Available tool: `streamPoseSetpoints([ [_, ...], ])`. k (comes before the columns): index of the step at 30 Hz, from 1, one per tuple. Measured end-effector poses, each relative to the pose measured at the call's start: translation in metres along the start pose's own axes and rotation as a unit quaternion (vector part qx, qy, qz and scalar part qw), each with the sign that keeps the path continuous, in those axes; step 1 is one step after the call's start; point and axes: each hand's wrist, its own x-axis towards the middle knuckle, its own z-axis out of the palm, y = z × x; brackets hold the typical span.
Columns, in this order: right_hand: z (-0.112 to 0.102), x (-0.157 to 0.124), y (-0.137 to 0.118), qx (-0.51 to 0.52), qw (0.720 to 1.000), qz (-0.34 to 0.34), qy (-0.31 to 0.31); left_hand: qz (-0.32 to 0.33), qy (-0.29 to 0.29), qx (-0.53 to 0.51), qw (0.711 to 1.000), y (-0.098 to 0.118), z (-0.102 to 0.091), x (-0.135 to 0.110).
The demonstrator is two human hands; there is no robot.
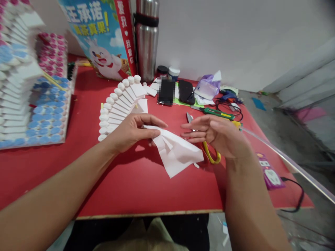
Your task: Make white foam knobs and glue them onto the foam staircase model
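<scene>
My left hand pinches one corner of a thin white sheet, paper or cloth, between thumb and fingers. The sheet's folded free end spreads to the right over the red table. My right hand is beside the sheet with its fingers stretched out and holds nothing. Under that hand lie scissors with yellow handles, partly hidden by it. Just behind my left hand is a curved row of white strips with round white ends; what these pieces are I cannot tell.
At left stand boards of blue and pink round pieces. A printed bag and a steel flask stand at the back. Dark phones, a green cutter and a purple box lie on the red table.
</scene>
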Motion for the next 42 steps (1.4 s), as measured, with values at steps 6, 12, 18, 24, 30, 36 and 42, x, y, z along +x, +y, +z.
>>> streamPoseSetpoints([
  [6,0.02,0.01,0.017,-0.086,0.993,0.046,-0.073,-0.01,-0.041,0.032,0.999,-0.002,0.002,-0.002],
  [12,0.027,0.013,0.022,-0.076,0.989,0.092,-0.083,-0.009,-0.008,0.103,0.995,0.003,0.004,-0.001],
  [18,0.023,0.011,0.017,-0.124,0.992,0.039,0.003,-0.041,-0.013,0.133,0.99,0.001,0.008,-0.001],
  [24,0.017,0.006,0.012,-0.168,0.986,0.021,0.014,-0.041,0.005,0.048,0.998,-0.003,0.005,0.002],
  [30,0.017,0.007,0.013,-0.236,0.969,-0.05,0.058,-0.041,0.03,-0.037,0.998,-0.004,0.0,0.006],
  [36,0.008,-0.002,0.0,-0.227,0.97,-0.045,-0.08,-0.049,0.031,-0.058,0.997,-0.002,0.0,0.005],
  [42,0.019,0.007,0.011,-0.038,0.999,0.005,-0.008,-0.017,-0.044,-0.003,0.999,0.002,0.003,-0.002],
])
